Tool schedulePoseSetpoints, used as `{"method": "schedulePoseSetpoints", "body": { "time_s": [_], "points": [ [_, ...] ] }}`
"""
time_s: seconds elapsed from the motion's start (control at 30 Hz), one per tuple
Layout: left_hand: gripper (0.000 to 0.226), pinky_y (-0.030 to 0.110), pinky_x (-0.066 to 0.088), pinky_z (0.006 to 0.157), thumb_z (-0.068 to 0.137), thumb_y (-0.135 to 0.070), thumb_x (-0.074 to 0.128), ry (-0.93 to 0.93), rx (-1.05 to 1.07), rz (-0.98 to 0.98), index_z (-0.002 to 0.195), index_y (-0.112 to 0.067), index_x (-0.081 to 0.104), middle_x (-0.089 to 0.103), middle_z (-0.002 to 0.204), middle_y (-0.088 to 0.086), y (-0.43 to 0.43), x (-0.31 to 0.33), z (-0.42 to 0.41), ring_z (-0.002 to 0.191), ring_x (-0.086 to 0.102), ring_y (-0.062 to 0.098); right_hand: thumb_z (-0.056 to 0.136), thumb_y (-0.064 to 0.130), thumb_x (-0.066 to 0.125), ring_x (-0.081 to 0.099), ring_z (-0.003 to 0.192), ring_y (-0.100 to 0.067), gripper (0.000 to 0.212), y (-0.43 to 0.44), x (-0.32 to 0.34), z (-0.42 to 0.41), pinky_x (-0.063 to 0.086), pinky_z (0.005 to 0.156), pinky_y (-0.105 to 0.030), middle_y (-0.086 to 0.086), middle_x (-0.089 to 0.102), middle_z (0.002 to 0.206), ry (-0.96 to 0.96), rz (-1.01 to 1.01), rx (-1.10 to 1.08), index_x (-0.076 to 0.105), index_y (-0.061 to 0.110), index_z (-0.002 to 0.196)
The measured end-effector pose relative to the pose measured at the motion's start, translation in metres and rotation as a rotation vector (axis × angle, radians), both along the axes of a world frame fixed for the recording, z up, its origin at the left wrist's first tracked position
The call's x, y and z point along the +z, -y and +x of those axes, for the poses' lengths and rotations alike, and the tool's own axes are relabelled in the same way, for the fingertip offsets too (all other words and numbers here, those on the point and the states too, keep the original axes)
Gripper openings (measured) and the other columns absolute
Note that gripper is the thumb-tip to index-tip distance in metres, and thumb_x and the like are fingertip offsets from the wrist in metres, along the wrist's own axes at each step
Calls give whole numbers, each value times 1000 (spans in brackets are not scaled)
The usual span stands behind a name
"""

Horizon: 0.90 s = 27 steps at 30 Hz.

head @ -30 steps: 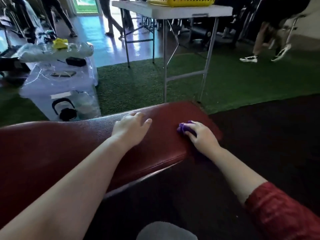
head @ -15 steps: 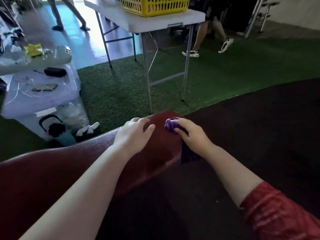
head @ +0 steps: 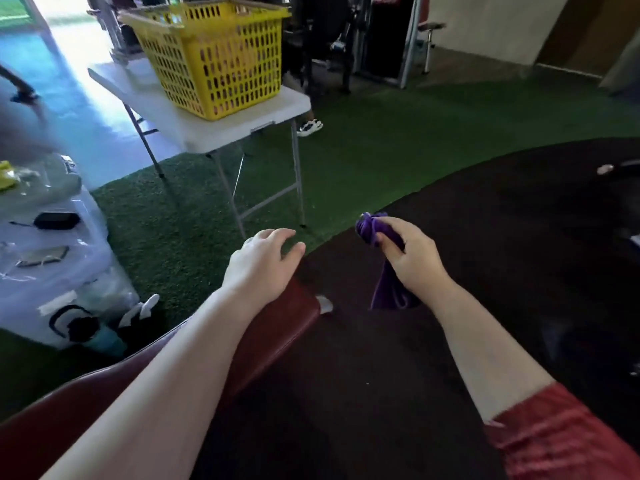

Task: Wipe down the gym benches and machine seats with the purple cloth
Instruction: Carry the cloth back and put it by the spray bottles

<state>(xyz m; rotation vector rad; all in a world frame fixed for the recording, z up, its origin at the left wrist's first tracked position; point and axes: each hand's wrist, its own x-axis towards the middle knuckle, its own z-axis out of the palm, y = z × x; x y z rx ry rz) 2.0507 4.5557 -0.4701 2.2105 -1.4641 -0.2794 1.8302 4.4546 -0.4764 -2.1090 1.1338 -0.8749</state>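
Note:
The dark red padded bench (head: pixel 277 327) runs from the lower left up to the frame's middle, and my left forearm lies across much of it. My left hand (head: pixel 263 261) hovers over the bench's far end with fingers spread and holds nothing. My right hand (head: pixel 405 258) is off the bench to the right, above the dark floor mat, closed around the purple cloth (head: pixel 388 292). One bunch of the cloth sticks out above my thumb and a longer tail hangs down below the hand.
A white folding table (head: pixel 221 126) with a yellow basket (head: pixel 211 53) stands on green turf ahead. A clear plastic bin (head: pixel 52 258) with small items on its lid sits at left. Gym machines (head: pixel 377 36) and a person's shoe (head: pixel 310 127) are at the back.
My right hand has lifted the cloth off the bench end and moved right over the dark mat. My left hand has risen off the pad. The view has tilted up and turned right.

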Motion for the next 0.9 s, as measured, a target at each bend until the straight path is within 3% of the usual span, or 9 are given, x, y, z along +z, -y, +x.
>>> {"method": "schedulePoseSetpoints", "body": {
  "time_s": [0.23,0.37,0.5,0.67,0.9],
  "points": [
    [45,38,41,102,91,-56,43,-87,-195,-43,130,-36,52,49,137,-9,31,116,-113,127,45,16,93,24,58,52,107,-2,27,-20,123,-130,35,89,-10,12,59,114,2,24,-232,61,25,120],
    [40,24,37,85,93,-53,44,-194,-300,-62,129,-38,53,49,135,-13,45,147,-179,118,48,8,92,28,59,50,106,2,26,-30,157,-194,31,80,5,14,59,117,50,83,-388,62,28,117],
    [39,22,37,82,93,-52,46,-309,-407,-33,130,-39,53,50,132,-13,66,157,-239,104,47,1,92,35,56,51,103,1,30,-26,175,-252,33,80,-7,15,59,113,84,117,-558,59,25,121],
    [38,22,38,90,93,-50,47,-351,-505,-44,129,-38,55,53,129,-12,108,158,-295,114,49,5,93,38,54,56,102,-6,30,-6,183,-307,38,83,-21,12,62,109,156,135,-694,60,26,119],
    [37,22,38,94,93,-49,49,-376,-624,-19,127,-37,56,55,128,-12,194,146,-342,110,51,2,92,39,55,58,101,-9,27,56,179,-348,42,85,-24,10,65,107,141,141,-784,62,26,115]
  ]
}}
